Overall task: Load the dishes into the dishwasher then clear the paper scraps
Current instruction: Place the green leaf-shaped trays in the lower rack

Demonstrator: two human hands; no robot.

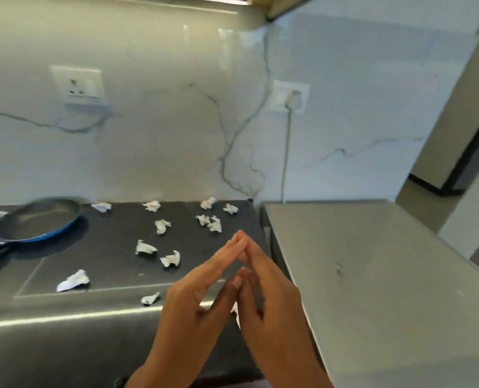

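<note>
The fingertips (239,239) of both hands are meeting in a peak above the dark counter, the fingers lying straight and long against each other, the thumbs touching lower down, so that the two hands are forming a tent shape. The left hand (196,292) is leaning in from the left and the right hand (271,298) from the right, and neither is curling round anything; a small sliver of white is showing in the gap below the thumbs, but I cannot tell whether it is being held or is lying on the counter behind them. Just beyond the hands the paper scraps (170,259) are lying scattered over the dark countertop (115,247), crumpled white bits spreading from the near edge, where one is sitting beside the left hand, back towards the wall, where a few are lined up close to the backsplash. Over at the far left a blue frying pan (38,221) is resting on the counter, its dark handle pointing off the left edge, with one scrap near its far rim. To the right of the hands a grey steel surface (372,275) is standing next to the counter. Behind it all the marble backsplash (162,121) is carrying a wall socket (77,85) on the left and a second socket (290,96) with a plugged-in white cable (285,158) running down into the corner.
</note>
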